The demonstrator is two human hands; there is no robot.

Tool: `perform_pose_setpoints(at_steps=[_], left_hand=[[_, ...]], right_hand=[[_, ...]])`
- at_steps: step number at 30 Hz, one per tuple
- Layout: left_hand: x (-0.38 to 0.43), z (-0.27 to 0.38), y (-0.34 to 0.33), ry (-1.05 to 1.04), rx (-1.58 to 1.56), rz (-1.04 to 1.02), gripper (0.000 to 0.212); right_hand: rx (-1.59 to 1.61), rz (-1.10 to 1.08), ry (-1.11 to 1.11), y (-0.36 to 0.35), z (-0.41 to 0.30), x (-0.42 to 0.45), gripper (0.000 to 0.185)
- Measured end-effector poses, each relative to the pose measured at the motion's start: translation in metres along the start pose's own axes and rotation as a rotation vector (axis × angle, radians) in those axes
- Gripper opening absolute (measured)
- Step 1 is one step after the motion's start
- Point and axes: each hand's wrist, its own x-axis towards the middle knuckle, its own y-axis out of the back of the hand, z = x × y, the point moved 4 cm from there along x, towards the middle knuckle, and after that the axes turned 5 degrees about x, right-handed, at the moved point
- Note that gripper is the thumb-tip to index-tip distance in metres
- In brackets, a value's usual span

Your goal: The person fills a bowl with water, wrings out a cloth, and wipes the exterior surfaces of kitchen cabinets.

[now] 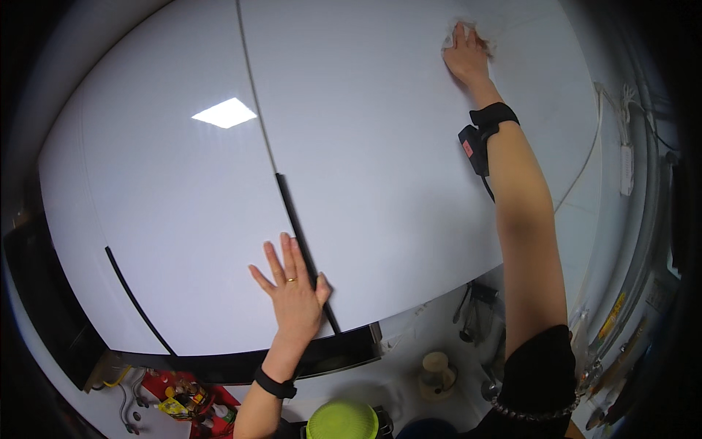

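White glossy cabinet doors (pixel 373 164) fill most of the view, with black edge handles (pixel 296 225) along their lower parts. My left hand (pixel 296 302) lies spread on a door beside the middle handle, its thumb across that handle; it wears a ring and a black wrist strap. My right hand (pixel 468 57) reaches up to the far upper right and presses a crumpled whitish cloth or tissue (pixel 467 28) against the white surface near the door's edge. A black strap with a small black device (pixel 473 149) and a cable is on the right wrist.
Below the doors are a black range hood (pixel 340 354), hanging utensils (pixel 467 332), a beige kettle-like appliance (pixel 436 378), a yellow-green lid-like object (pixel 343 420) and a red tray with bottles and packets (pixel 222 409). A white power strip (pixel 626 170) and cables hang at right.
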Motion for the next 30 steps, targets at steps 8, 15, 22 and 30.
perform_pose_setpoints(at_steps=[8, 15, 22, 30], left_hand=[[0.002, 0.009, -0.002, -0.004, -0.124, 0.057, 0.076], [0.000, -0.003, 0.000, 0.003, -0.122, 0.083, 0.074], [-0.001, -0.002, 0.003, 0.000, -0.122, 0.054, 0.074], [0.000, 0.001, 0.003, -0.003, -0.092, 0.020, 0.078]], right_hand=[[-0.021, 0.179, 0.337, -0.018, -0.137, 0.002, 0.063], [-0.023, -0.068, 0.411, 0.002, -0.268, -0.053, 0.055], [0.179, -0.002, 0.540, -0.018, -0.313, -0.062, 0.053], [0.199, 0.056, 0.541, -0.015, -0.259, -0.032, 0.052]])
